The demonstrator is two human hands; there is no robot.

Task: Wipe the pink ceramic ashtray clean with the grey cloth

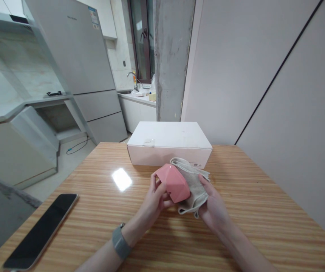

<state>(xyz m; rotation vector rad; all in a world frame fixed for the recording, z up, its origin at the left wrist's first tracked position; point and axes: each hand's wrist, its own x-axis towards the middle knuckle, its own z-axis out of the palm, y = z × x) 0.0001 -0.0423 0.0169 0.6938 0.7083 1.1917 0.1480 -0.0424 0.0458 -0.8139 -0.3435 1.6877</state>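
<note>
Above the middle of the wooden table, my left hand (159,194) grips a glossy pink faceted object (174,183), tilted, with a small dark hole near its lower edge. It looks like a small bowl or pot, though I cannot tell which. My right hand (214,204) is closed on a folded grey-beige cloth (195,185), thumb on top and the other fingers hidden beneath. The cloth presses against the right side of the pink object. A grey band (121,241) circles my left wrist.
Right behind my hands a white cardboard box (168,135) stands on the wooden table (94,177). A black phone (42,230) lies near the left edge. Beyond are a fridge (74,49), a counter with a sink and tap (135,81), and a wall at the right.
</note>
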